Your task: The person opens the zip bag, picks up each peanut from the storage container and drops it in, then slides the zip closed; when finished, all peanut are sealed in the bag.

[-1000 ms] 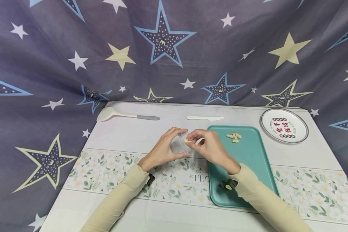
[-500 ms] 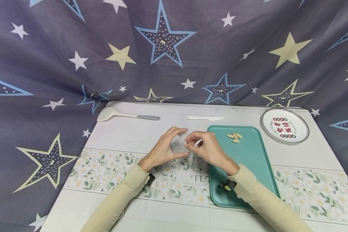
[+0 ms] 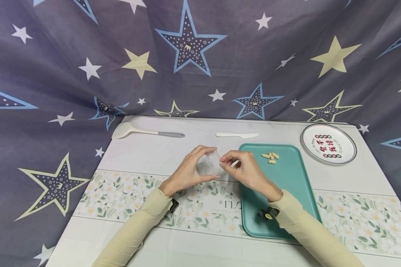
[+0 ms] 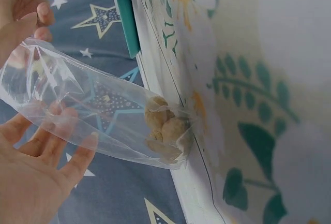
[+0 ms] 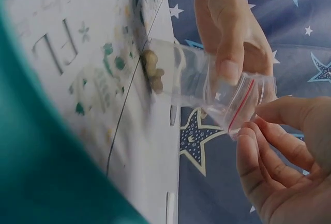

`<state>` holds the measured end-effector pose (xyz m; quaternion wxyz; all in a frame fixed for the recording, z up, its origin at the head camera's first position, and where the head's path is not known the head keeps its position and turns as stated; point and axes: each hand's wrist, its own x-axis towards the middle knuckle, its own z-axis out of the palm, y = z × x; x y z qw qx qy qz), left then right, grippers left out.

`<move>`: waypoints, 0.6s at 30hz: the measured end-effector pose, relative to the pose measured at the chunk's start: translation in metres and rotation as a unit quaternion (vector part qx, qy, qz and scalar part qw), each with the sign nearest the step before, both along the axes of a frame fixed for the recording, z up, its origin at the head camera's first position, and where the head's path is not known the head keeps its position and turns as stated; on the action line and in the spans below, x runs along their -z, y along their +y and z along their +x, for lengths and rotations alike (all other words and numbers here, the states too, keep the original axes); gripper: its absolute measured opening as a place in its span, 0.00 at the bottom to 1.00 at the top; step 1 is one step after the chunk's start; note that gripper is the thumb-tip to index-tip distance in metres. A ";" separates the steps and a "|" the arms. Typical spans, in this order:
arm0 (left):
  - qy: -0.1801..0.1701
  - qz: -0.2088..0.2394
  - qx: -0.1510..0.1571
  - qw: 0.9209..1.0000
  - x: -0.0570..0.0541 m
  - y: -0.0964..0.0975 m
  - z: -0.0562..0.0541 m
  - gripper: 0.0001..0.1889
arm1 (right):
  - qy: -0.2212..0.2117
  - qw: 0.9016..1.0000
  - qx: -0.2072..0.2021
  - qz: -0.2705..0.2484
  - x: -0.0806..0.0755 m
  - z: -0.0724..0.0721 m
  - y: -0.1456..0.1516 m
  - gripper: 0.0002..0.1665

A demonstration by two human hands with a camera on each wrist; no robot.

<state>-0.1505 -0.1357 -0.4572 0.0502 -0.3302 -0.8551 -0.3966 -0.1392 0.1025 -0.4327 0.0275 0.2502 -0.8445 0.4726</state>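
A clear zip bag [image 3: 209, 165] with a red line near its mouth is in my left hand [image 3: 187, 171], whose thumb and fingers curve around its upper part. Several peanuts [image 4: 168, 128] lie at the bottom of the bag, close to the table in the left wrist view. With thumb and fingertips, my right hand [image 3: 246, 168] pinches the edge of the bag's mouth [image 5: 248, 105]. No peanut shows between the right fingers. Several more peanuts [image 3: 270, 157] lie on the teal tray [image 3: 284, 178], to the right of the hands.
On the table's back left lies a spatula [image 3: 147, 131] with a grey handle. A white knife [image 3: 237, 135] lies behind the hands. The white plate [image 3: 329, 144] with red characters is at the back right. A star-patterned curtain [image 3: 200, 55] hangs behind the table.
A pale yellow peanut was in the right fingertips at the bag's mouth; it has left them. The right hand has shifted slightly right, onto the mouth's edge. The left hand stays nearly still.
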 end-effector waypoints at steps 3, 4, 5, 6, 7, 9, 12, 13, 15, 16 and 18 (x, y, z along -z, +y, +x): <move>0.004 0.001 0.000 1.000 0.000 -0.001 0.000 0.46 | -0.008 1.000 0.005 0.003 0.004 0.000 0.006 0.04; 0.005 0.001 0.000 1.000 0.000 -0.001 0.000 0.46 | -0.009 1.000 0.006 0.003 0.005 0.000 0.008 0.04; 0.005 0.002 0.000 1.000 0.000 -0.001 0.000 0.46 | -0.008 1.000 0.008 0.004 0.007 0.000 0.010 0.05; 0.005 0.003 0.001 1.000 0.000 -0.001 0.000 0.46 | -0.008 1.000 0.009 0.005 0.009 0.000 0.012 0.04; 0.004 0.003 0.000 1.000 0.000 -0.001 -0.001 0.46 | -0.006 1.000 0.011 0.008 0.012 0.000 0.015 0.04; 0.002 0.003 -0.002 1.000 0.000 -0.001 -0.001 0.47 | -0.005 1.000 0.015 0.015 0.015 -0.001 0.019 0.04; 0.000 -0.003 -0.006 1.000 0.000 -0.002 -0.001 0.47 | -0.014 0.999 0.018 0.026 0.021 -0.001 0.027 0.04; -0.001 -0.005 -0.007 1.000 0.000 -0.002 -0.001 0.47 | -0.017 0.999 0.020 0.030 0.024 -0.001 0.030 0.04; -0.001 -0.009 -0.009 1.000 -0.001 -0.002 -0.002 0.47 | -0.021 0.999 0.024 0.040 0.028 -0.001 0.037 0.04; -0.001 -0.011 -0.010 1.000 -0.001 -0.002 -0.002 0.47 | -0.020 0.998 0.025 0.046 0.030 -0.002 0.040 0.04; -0.001 -0.011 -0.010 1.000 -0.001 -0.003 -0.002 0.47 | -0.014 0.998 0.030 0.058 0.035 -0.002 0.047 0.05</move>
